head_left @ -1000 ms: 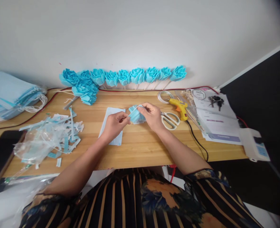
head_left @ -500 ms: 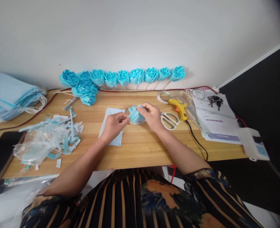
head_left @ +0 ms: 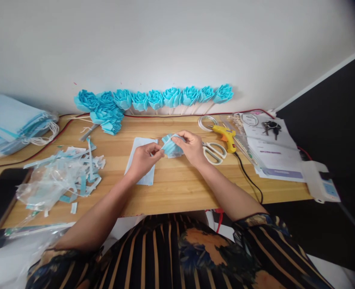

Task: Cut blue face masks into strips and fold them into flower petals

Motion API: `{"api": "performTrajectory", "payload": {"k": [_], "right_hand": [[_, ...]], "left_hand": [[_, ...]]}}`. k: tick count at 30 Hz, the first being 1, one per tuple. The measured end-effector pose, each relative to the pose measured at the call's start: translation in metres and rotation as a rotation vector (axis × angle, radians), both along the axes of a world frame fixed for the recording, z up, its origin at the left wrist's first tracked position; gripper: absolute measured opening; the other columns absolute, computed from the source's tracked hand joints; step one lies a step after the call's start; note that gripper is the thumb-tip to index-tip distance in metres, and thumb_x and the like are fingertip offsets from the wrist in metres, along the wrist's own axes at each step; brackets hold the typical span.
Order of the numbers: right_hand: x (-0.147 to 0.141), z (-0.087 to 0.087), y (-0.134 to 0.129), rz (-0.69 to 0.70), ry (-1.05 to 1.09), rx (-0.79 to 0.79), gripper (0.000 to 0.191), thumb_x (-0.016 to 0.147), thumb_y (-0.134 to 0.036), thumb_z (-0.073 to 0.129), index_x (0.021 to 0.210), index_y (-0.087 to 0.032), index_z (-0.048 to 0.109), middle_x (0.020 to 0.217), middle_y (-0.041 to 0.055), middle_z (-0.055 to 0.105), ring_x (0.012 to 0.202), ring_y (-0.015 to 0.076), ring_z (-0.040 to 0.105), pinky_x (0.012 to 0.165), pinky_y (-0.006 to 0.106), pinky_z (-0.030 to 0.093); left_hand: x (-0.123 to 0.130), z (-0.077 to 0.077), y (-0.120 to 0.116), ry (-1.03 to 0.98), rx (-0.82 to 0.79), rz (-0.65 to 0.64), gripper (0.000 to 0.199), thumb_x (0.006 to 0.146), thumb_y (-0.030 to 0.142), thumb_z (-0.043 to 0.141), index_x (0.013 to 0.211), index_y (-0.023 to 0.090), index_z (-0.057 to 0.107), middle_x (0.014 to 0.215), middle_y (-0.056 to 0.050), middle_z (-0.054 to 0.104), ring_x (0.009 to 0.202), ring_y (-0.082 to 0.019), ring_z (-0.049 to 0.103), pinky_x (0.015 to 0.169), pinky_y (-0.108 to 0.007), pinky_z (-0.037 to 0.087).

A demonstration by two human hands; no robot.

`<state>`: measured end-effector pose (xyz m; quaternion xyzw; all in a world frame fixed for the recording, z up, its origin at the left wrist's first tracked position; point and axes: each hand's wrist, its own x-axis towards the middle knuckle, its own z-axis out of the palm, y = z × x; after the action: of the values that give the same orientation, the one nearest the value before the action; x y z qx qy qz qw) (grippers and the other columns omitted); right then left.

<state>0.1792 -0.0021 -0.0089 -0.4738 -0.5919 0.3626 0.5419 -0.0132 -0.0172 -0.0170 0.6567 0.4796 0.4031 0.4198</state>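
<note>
The mask sheet [head_left: 147, 177] lay between the scraps [head_left: 83, 183] and the scissors [head_left: 215, 153]. Behind, fabric flowers [head_left: 172, 97] leaned against the wall [head_left: 177, 44].

Nine blue flowers [head_left: 155, 99] in the back row, others [head_left: 107, 115] below too overlapped to count; two hands [head_left: 144, 158], one blue bundle [head_left: 172, 151], one flat sheet [head_left: 149, 176], one glue gun [head_left: 228, 137], one pair of scissors [head_left: 214, 153], one phone [head_left: 3, 200].

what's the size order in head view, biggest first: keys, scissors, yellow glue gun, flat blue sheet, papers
1. Papers
2. Flat blue sheet, partly hidden by the left hand
3. Yellow glue gun and scissors, too alike to rank; the right hand hides part of the scissors
4. Keys
</note>
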Motion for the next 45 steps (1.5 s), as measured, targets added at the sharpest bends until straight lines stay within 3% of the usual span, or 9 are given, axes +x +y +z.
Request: {"api": "performTrajectory", "payload": {"k": [6, 11, 14, 18, 23, 28, 33, 38, 45], "right_hand": [[-0.002, 0.003, -0.005, 0.041, -0.171, 0.117, 0.015, 0.083, -0.035, 0.071, 0.079, -0.020, 0.074, 0.082, 0.0017, 0.076, 0.077, 0.0178, 0.068, 0.074, 0.030, 0.052], [-0.012, 0.000, -0.011, 0.127, -0.288, 0.260, 0.014, 0.087, -0.032, 0.070, 0.076, -0.022, 0.072, 0.079, 0.0018, 0.074, 0.077, 0.0182, 0.066, 0.079, 0.033, 0.052], [-0.014, -0.001, -0.013, 0.141, -0.260, 0.191, 0.011, 0.085, -0.034, 0.072, 0.085, -0.023, 0.071, 0.083, 0.0012, 0.073, 0.079, 0.0179, 0.066, 0.079, 0.032, 0.052], [-0.012, -0.002, -0.012, 0.220, -0.168, 0.021, 0.038, 0.077, -0.037, 0.078, 0.110, -0.023, 0.066, 0.093, 0.0008, 0.071, 0.077, 0.0157, 0.064, 0.071, 0.029, 0.053], [-0.006, -0.005, -0.006, 0.263, -0.053, -0.097, 0.040, 0.080, -0.031, 0.069, 0.118, -0.025, 0.063, 0.094, 0.0004, 0.069, 0.080, 0.0158, 0.065, 0.068, 0.027, 0.055], [-0.003, -0.003, -0.002, 0.210, -0.090, -0.030, 0.036, 0.080, -0.027, 0.067, 0.116, -0.023, 0.067, 0.093, 0.0011, 0.070, 0.087, 0.0171, 0.067, 0.082, 0.031, 0.055], [-0.004, -0.002, -0.002, 0.141, -0.205, 0.080, 0.037, 0.079, -0.024, 0.064, 0.115, -0.023, 0.071, 0.092, 0.0020, 0.072, 0.085, 0.0167, 0.066, 0.075, 0.029, 0.054], [-0.007, -0.009, 0.000, 0.121, -0.207, 0.055, 0.038, 0.078, -0.023, 0.065, 0.116, -0.023, 0.072, 0.093, 0.0021, 0.072, 0.078, 0.0148, 0.064, 0.064, 0.024, 0.051], [-0.013, -0.017, 0.002, 0.246, 0.115, -0.172, 0.042, 0.076, -0.032, 0.069, 0.117, -0.022, 0.068, 0.096, 0.0018, 0.070, 0.058, 0.0093, 0.060, 0.054, 0.023, 0.055]], "left_hand": [[-0.001, 0.009, 0.003, -0.003, 0.201, 0.009, 0.019, 0.081, 0.035, 0.068, 0.090, 0.019, 0.072, 0.092, -0.004, 0.075, 0.080, -0.016, 0.064, 0.075, -0.028, 0.049], [0.001, 0.006, 0.000, 0.013, 0.185, -0.031, 0.011, 0.082, 0.030, 0.066, 0.082, 0.019, 0.068, 0.080, -0.002, 0.070, 0.076, -0.016, 0.062, 0.076, -0.028, 0.049], [0.002, 0.004, -0.001, -0.023, 0.145, -0.041, 0.015, 0.083, 0.031, 0.067, 0.074, 0.019, 0.065, 0.074, -0.001, 0.067, 0.073, -0.015, 0.059, 0.074, -0.028, 0.047], [0.001, 0.001, 0.001, -0.197, 0.106, -0.014, 0.021, 0.080, 0.037, 0.073, 0.072, 0.018, 0.068, 0.077, -0.002, 0.067, 0.076, -0.015, 0.060, 0.076, -0.029, 0.047], [-0.001, 0.003, 0.007, -0.367, -0.039, 0.057, 0.024, 0.071, 0.038, 0.079, 0.067, 0.018, 0.065, 0.073, 0.000, 0.065, 0.070, -0.013, 0.056, 0.069, -0.027, 0.045], [-0.004, 0.009, 0.010, -0.372, -0.064, 0.133, 0.032, 0.066, 0.041, 0.081, 0.059, 0.018, 0.060, 0.067, 0.000, 0.062, 0.059, -0.010, 0.048, 0.054, -0.024, 0.039], [-0.002, 0.010, 0.010, -0.406, -0.104, 0.164, 0.032, 0.061, 0.045, 0.084, 0.063, 0.017, 0.067, 0.067, 0.001, 0.063, 0.047, -0.007, 0.045, 0.044, -0.023, 0.039], [0.001, 0.007, 0.009, -0.555, -0.209, 0.148, 0.034, 0.056, 0.042, 0.087, 0.068, 0.016, 0.069, 0.068, 0.000, 0.067, 0.064, -0.012, 0.062, 0.062, -0.026, 0.055], [0.002, -0.004, 0.013, -0.607, -0.199, 0.112, 0.032, 0.063, 0.040, 0.085, 0.069, 0.015, 0.065, 0.067, 0.001, 0.067, 0.063, -0.012, 0.064, 0.072, -0.027, 0.055]]}}
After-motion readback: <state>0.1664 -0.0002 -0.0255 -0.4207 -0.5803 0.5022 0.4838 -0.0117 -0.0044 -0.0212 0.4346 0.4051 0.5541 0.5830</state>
